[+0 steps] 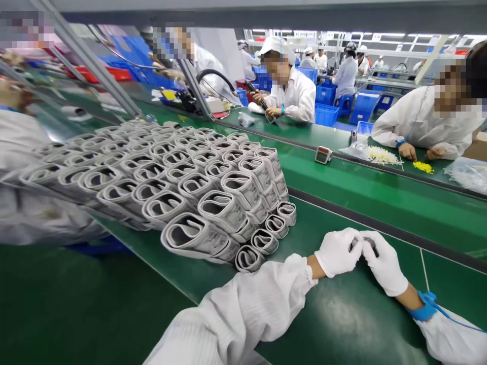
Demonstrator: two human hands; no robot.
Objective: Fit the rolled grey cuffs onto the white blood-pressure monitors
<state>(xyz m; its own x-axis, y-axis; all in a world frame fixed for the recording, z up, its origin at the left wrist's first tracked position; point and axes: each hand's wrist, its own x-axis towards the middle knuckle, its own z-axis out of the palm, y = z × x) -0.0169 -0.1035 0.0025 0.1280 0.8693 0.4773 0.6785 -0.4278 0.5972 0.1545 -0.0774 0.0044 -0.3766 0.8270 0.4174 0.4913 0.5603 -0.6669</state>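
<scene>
My left hand [338, 253], in a white glove, is closed in a pinch above the green tabletop [342, 324]. Its fingertips meet those of my right hand [385, 263], also gloved and pinched. Whatever may be between the fingers is hidden. A blue wrist strap [424, 305] circles my right wrist. Left of both hands stands a large stacked pile of rolled grey fabric cuffs [222, 208] with printing on their sides. Several smaller rolls [250, 258] line the pile's near right edge, close to my left sleeve.
A dark rail [353, 216] separates my tabletop from a green conveyor belt [380, 203]. Beyond it sits a small grey device [323, 154]. Co-workers in white work opposite, one beside yellow pieces [423, 167]. Another person's blurred sleeve [38, 213] is at left.
</scene>
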